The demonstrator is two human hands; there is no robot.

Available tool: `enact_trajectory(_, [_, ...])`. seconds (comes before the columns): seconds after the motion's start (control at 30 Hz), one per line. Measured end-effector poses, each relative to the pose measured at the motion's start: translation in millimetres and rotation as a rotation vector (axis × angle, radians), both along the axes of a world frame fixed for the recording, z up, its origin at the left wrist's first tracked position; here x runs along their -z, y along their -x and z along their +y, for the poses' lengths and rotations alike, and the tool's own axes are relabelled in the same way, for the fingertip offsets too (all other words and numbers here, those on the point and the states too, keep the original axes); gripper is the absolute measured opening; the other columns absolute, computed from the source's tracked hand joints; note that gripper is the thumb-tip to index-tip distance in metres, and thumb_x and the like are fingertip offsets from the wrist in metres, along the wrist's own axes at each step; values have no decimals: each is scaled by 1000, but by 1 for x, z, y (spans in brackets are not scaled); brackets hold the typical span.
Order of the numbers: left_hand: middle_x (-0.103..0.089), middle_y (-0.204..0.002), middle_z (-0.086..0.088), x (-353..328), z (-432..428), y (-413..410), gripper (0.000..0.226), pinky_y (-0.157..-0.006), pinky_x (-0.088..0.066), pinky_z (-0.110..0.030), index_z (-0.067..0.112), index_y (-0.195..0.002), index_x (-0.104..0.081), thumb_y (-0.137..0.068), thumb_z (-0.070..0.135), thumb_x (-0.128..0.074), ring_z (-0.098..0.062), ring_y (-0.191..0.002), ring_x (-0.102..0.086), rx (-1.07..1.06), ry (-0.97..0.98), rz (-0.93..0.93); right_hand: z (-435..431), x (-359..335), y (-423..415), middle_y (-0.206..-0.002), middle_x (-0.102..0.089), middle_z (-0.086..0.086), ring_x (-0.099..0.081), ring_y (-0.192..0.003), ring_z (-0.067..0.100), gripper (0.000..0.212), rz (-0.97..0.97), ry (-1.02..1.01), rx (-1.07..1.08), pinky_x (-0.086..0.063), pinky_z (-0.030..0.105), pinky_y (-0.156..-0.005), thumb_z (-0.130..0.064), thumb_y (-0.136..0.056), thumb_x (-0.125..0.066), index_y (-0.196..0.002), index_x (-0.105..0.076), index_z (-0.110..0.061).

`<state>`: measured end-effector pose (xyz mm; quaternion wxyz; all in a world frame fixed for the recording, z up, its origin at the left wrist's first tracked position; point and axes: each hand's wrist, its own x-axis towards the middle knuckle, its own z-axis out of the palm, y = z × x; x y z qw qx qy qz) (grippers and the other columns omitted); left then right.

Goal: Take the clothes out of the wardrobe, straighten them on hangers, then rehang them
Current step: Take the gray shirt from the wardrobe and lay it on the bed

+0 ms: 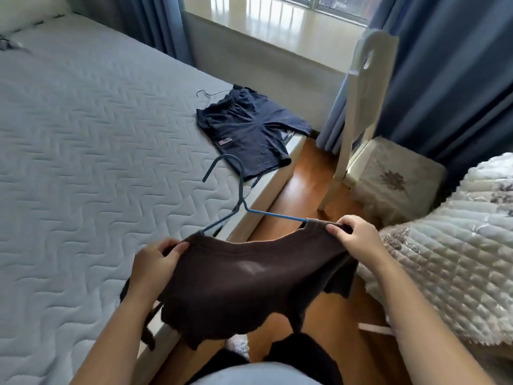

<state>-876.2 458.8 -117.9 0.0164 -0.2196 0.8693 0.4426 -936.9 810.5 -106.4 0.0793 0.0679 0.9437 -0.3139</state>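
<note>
Left hand pinches one shoulder of the brown top, thumb on the fabric & fingers curled under. Right hand pinches the other shoulder the same way, fingertips on the neckline seam. The top is held up in the air btw the two hands, neckline stretched across, body sagging down twd the person's legs, hem uneven. A blue hanger sits in the neck opening: both its arms run under the fabric near each hand, hook sticking up & away, over the bed edge.

Surface to the left: a bed w/ a pale grey quilted mattress cover, zigzag stitch, no sheet on it. At its far corner lies a navy garment, flat-ish but wrinkled, one part hanging over the edge; a thin wire hanger hook shows just beside its top. A small grey item lies at the far left of the mattress, too blurred to tell what it is.

Below the hands, a wood floor runs in a narrow strip along the bed. To the right, a white chair w/ a cushion in a flower print, and nearer, a bulky white quilted blanket w/ grey floral pattern.

Back of room: blue curtains on both sides of a wide glossy window sill, daylight reflecting on it.
</note>
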Motion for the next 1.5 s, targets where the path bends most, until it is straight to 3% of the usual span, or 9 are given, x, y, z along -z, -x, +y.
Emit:
enact_trajectory(0.23, [-60,-67,3,9,15,76,20,-70,-39,-31,26,-66,-59,-84,19,-63,-24,-77,-56,-157,83,-40,-4,22,145,-81,-60,10,-52,-79,25,21,-16,25,-209,-32,29,-66,-28,-83,-64,-75,-59,-9])
enact_trajectory(0.4, [-66,-77,-5,12,40,125,14,-67,-43,-32,13,-77,-66,-85,24,-61,-25,-79,-58,-388,129,-27,-18,20,265,-81,-62,7,-54,-80,22,21,-28,34,-457,-35,31,-67,-29,-84,-62,-80,-63,-9])
enact_trajectory(0.53, [-60,-68,0,6,70,150,16,-59,-36,-30,11,-77,-65,-85,25,-62,-21,-72,-54,-519,155,-46,-23,13,341,-74,-60,4,-55,-74,23,19,-54,32,-628,-39,29,-61,-29,-83,-64,-78,-61,-11])
enact_trajectory(0.7, [-63,-80,-1,10,80,160,15,-71,-36,-27,10,-85,-67,-85,24,-62,-20,-82,-56,-713,118,-103,-71,21,402,-64,-51,4,-50,-67,25,27,-37,71,-778,-38,29,-56,-27,-81,-65,-73,-56,-3])
enact_trajectory(0.87, [-62,-77,-2,13,47,183,19,-68,-35,-28,6,-83,-65,-85,24,-62,-20,-77,-54,-810,151,-109,-133,28,443,-64,-50,3,-44,-64,19,20,-17,110,-841,-34,8,-58,-16,-82,-66,-70,-54,-6])
enact_trajectory(1.13, [-60,-71,5,51,-56,226,19,-61,-39,-21,22,-70,-56,-89,23,-56,-16,-73,-54,-821,-13,-203,-214,52,519,-62,-51,1,-45,-61,15,20,-103,83,-775,-34,12,-57,-18,-82,-66,-71,-58,-3])
enact_trajectory(1.33, [-54,-63,-2,85,-115,275,20,-63,-31,-30,14,-68,-54,-87,17,-59,-24,-71,-52,-913,4,-284,-270,92,561,-76,-60,8,-53,-76,23,12,-227,-58,-864,-35,29,-63,-17,-84,-65,-76,-60,-9])
enact_trajectory(1.4, [-55,-65,-4,95,-133,291,18,-63,-31,-30,9,-70,-58,-87,17,-60,-24,-71,-51,-935,24,-291,-283,109,577,-79,-59,7,-53,-79,24,13,-272,-113,-943,-33,29,-68,-12,-85,-62,-75,-55,-16])
enact_trajectory(1.5, [-55,-64,-8,112,-152,310,22,-61,-30,-31,9,-67,-55,-86,18,-60,-25,-67,-50,-935,89,-322,-299,135,597,-80,-59,10,-52,-77,24,15,-351,-198,-993,-34,30,-62,-10,-88,-55,-76,-51,-18])
